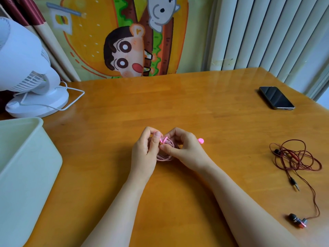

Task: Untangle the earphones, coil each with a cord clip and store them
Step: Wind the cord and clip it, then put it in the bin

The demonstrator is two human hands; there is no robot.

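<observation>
1. No words, brand names, numbers or signs can be read anywhere in view.
2. The cartoon wall cloth [124, 41] shows drawings only.
3. The phone [276, 98] lies with a dark, blank screen.

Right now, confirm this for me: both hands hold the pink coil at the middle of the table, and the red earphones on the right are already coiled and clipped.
Wrong on one count. The head view shows the red earphones on the right lying loose and unclipped, cord sprawled. The rest stands: the left hand and right hand both hold the pink coil.
</observation>
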